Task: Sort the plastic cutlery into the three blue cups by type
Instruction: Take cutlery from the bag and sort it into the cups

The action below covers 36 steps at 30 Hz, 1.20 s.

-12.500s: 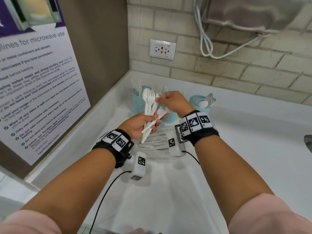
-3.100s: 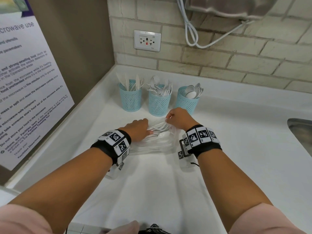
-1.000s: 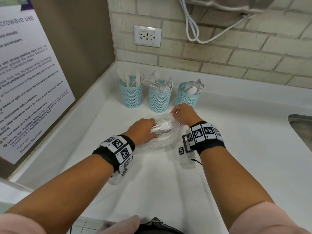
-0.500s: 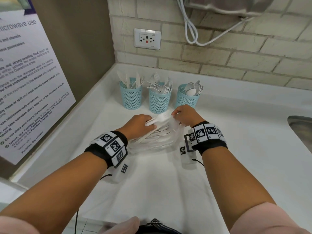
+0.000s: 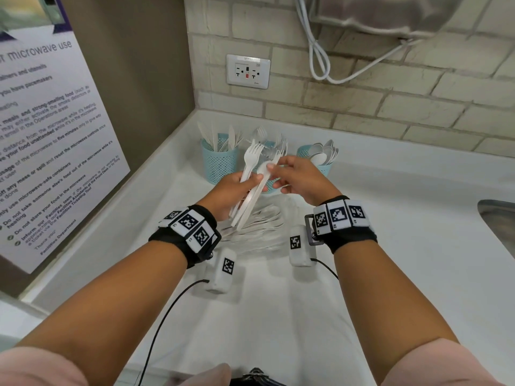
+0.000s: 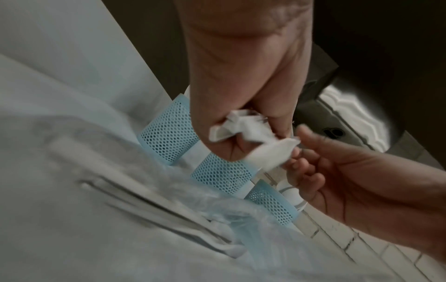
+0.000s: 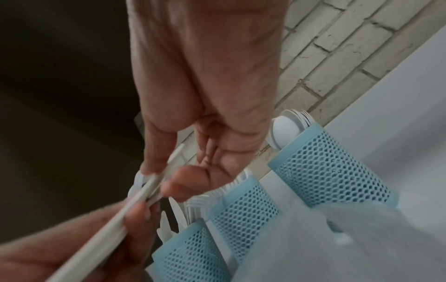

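Observation:
My left hand (image 5: 237,190) grips a bundle of white plastic cutlery (image 5: 252,188), forks and a spoon, held up in front of the cups. My right hand (image 5: 278,169) pinches the top of that bundle between thumb and forefinger (image 7: 154,181). Three blue mesh cups stand by the wall: the left cup (image 5: 220,162) holds knives, the middle cup (image 5: 269,188) holds forks and is partly hidden by my hands, and the right cup (image 5: 324,168) holds spoons. More loose cutlery (image 5: 259,227) lies on a clear plastic bag (image 6: 241,219) on the counter below my hands.
The white counter (image 5: 390,246) ends at a brick wall with a power outlet (image 5: 248,71) and a hanging white cable (image 5: 317,59). A microwave poster (image 5: 47,140) covers the left wall. A metal sink edge (image 5: 498,227) shows at the far right.
My left hand has lifted a bundle of cutlery off the bag and raised it in front of the cups. My right hand let go of the bag and came to the bundle's top.

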### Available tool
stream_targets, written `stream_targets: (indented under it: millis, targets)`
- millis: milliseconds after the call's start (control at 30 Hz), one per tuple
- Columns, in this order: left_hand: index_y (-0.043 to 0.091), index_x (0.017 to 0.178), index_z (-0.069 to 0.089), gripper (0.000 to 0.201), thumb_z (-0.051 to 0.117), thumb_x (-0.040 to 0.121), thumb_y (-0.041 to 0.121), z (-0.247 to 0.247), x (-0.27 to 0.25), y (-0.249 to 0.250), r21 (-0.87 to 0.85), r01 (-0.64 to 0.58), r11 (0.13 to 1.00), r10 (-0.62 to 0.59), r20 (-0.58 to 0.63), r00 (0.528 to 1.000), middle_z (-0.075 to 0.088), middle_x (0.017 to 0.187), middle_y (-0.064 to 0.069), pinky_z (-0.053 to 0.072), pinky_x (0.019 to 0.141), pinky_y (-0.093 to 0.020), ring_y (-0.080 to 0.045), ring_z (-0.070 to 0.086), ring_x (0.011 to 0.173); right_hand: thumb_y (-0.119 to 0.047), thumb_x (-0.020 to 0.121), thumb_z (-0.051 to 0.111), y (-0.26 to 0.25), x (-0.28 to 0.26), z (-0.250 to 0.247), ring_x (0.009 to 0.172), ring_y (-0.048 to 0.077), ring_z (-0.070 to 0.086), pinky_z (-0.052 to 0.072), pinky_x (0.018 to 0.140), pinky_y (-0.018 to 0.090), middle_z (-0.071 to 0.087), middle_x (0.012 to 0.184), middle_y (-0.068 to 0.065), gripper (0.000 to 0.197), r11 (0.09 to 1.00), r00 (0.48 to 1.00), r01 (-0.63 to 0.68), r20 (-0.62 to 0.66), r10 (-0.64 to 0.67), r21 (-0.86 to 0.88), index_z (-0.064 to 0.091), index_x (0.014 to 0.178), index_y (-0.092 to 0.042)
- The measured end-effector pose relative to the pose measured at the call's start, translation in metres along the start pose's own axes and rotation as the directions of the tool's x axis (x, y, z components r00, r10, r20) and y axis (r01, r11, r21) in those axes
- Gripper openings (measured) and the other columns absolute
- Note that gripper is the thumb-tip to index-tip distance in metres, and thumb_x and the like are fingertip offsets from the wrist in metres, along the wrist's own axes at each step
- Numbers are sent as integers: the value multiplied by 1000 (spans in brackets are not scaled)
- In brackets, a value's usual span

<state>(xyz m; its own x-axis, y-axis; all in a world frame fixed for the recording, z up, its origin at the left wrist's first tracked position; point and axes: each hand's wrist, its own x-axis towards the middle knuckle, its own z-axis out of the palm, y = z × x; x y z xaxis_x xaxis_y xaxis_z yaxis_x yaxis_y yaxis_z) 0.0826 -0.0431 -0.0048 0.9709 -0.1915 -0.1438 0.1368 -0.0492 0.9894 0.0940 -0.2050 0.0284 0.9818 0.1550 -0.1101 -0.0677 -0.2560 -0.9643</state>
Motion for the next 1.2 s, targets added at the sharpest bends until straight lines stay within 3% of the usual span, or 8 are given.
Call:
stream_targets:
  millis: [167,300,433,633,767,900,1033,1200]
  targets:
    - [9,120,59,32,52,95,28,3,2,-8,-92,43,995,-43,1,999,68,91,0,50,70,-20,-8,63,76,-3,86,64,8,3,5,51,4,59,49,49,15,61,76,5,28,989,1000,-18,-19,21,146,54,111,-6]
    - [11,117,57,27,46,98,28,2,0,-10,-250,146,957,-129,84,988,68,84,-2,54,56,-27,-11,63,65,1,85,63,9,4,5,51,3,60,50,51,15,58,75,4,29,986,1000,-20,-16,23,167,54,111,-7]
    - [12,114,59,28,44,98,30,-1,-2,-11,-336,250,908,-193,193,962,72,93,-6,56,76,-39,-19,71,79,3,85,62,11,4,3,53,5,59,51,52,15,59,75,3,30,987,999,-31,-36,37,158,54,112,-7]
    - [13,114,59,32,36,101,32,-4,-6,-8,-304,286,909,-194,298,935,73,98,-1,53,83,-36,-16,71,85,1,84,63,12,4,4,57,6,57,49,51,15,60,75,-1,29,986,996,-73,-42,79,147,55,109,-12]
    - [14,111,60,29,40,99,31,-3,-7,-8,-304,294,906,-205,292,934,70,102,-4,57,66,-28,-13,70,77,1,82,65,13,6,5,64,8,55,43,55,18,58,75,-3,33,991,994,-89,-47,94,100,56,110,-15]
    - [12,109,58,23,44,98,26,-2,-5,-10,-350,309,884,-226,260,939,69,89,-4,51,50,-21,-9,61,59,0,82,64,12,9,7,72,7,52,40,61,21,59,81,-4,39,988,990,-139,-28,141,73,55,114,-20]
    - [5,115,48,24,44,99,22,-2,-5,-8,-354,309,883,-232,243,942,67,63,1,46,43,-17,-7,53,50,-16,90,59,9,13,9,75,6,53,41,68,22,61,86,-6,14,979,987,-151,-33,157,134,58,102,-24]
    - [5,110,50,18,46,98,18,0,-5,-5,-351,295,889,-214,252,944,66,61,2,44,42,-17,-6,52,48,-13,91,56,3,17,4,65,6,54,39,62,20,61,75,-4,11,964,976,-152,-119,181,219,62,88,-21]
